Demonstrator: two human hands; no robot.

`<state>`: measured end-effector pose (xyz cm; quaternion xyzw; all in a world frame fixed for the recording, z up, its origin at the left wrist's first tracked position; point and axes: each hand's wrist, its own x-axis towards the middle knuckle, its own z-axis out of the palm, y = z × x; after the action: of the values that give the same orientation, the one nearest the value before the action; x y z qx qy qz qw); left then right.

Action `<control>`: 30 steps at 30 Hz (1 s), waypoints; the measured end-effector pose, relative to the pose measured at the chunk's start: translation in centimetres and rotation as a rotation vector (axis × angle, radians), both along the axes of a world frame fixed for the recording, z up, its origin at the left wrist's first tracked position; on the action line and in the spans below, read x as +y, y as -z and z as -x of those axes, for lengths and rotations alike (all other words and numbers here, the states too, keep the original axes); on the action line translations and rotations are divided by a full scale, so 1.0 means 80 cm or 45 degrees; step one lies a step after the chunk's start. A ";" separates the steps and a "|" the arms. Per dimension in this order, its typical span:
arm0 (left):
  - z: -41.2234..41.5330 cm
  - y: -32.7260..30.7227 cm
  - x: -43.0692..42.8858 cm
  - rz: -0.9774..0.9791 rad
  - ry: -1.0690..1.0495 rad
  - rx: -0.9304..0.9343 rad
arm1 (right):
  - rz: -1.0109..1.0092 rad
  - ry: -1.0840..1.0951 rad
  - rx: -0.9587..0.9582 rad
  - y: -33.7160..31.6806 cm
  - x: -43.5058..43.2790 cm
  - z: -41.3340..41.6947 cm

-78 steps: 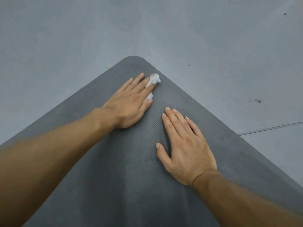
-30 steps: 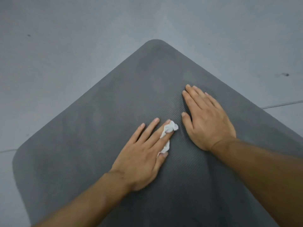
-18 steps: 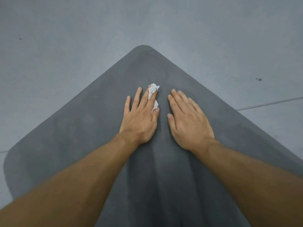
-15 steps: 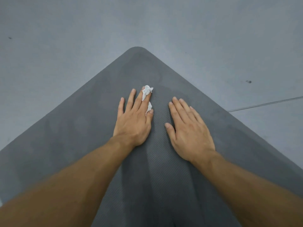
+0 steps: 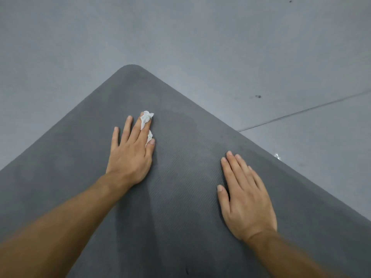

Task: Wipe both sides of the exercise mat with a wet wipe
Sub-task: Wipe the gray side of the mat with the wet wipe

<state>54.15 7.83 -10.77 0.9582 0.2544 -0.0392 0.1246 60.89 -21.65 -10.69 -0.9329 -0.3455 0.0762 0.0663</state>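
The exercise mat (image 5: 76, 157) is dark grey and lies flat on a pale grey floor (image 5: 50, 57). One rounded corner of the mat points away from the person, so its two edges run down toward the left and right sides of the picture. The surface has a fine ribbed texture.

From the lower left, a bare forearm reaches onto the mat. The left hand (image 5: 130, 157) lies palm down near the middle of the mat, a little below the far corner. Its fingers are stretched out straight, not curled, and they press the wet wipe (image 5: 147, 117) against the mat. The wipe is white and crumpled. Most of it is hidden under the hand: one part shows past the tip of the index finger, another small part shows between the index finger and the thumb.

Just right of the wipe, the mat has a slightly darker patch. I cannot tell whether it is wet or only shadow.

Further right and closer to the person, well apart from the left one, the right hand (image 5: 247, 199) rests palm down on the mat near its right edge. Its fingers are straight and close together, and it holds nothing.

On the floor at the right, a thin dark seam (image 5: 301, 112) runs at a slant, with a small dark speck (image 5: 258, 96) above it.
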 end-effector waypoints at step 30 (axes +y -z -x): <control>-0.106 -0.002 -0.016 -0.029 0.307 0.035 | -0.021 -0.002 -0.013 -0.001 0.000 -0.002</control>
<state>62.61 6.52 -10.64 0.9826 0.1394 -0.0641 0.1046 61.05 -21.65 -10.62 -0.9325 -0.3472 0.0686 0.0721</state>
